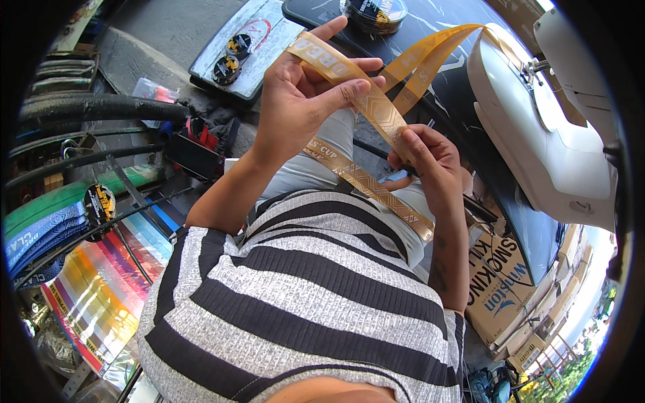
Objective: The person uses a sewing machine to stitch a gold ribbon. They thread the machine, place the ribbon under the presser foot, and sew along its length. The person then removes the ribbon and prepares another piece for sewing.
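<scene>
Striped shirt [316,295] spreads closest beneath my eyes, covering my chest and filling the view around six o'clock. Just past it, a lower stretch of the gold ribbon [379,189] runs across my pale trousers [336,138], slanting from ten o'clock to four, its lower end near my right forearm.

Taking the middle of my view as the dial, my right hand [433,158] is at two o'clock, thumb and finger pinching the ribbon's upper stretch. My left hand [306,101] is at twelve and grasps the same stretch, thumb laid over it, other fingers spread. Between the two grips the band lies flat and straight, its long axis from about half past ten at my left down to half past four at my right. The right hand is the nearer one to the stretch on my lap.

Beyond my fingers, more ribbon loops out toward one o'clock, peaking beside the white machine [537,127]; I cannot tell whether they touch. Outward at eight lie coloured bands [107,289], at four cartons [504,295], between nine and ten a phone [193,156]. Farther off, a pale board [208,57] at eleven carries two round badges [227,69], and a stack of discs [377,15] sits just past twelve.
</scene>
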Available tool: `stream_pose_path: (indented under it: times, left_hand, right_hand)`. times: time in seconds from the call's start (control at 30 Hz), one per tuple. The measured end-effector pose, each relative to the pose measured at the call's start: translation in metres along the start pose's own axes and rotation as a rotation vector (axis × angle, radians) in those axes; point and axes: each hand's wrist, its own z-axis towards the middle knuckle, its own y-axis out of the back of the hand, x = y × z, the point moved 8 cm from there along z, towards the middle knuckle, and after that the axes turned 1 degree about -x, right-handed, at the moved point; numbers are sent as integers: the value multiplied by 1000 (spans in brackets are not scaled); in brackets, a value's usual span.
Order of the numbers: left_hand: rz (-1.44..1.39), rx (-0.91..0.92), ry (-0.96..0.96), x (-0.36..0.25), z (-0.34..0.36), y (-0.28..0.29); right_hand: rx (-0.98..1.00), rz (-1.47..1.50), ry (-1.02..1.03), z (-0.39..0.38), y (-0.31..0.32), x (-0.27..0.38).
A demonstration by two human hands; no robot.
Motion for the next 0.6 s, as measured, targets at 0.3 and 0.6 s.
stream_pose_path:
  times: [0.3,0.6]
  left_hand:
    - [-84,-28,50,0,0,-1]
    - [-72,-19,84,-1,0,1]
  right_hand:
    - [31,19,22,4,1,-1]
    - [23,52,12,6,1,-3]
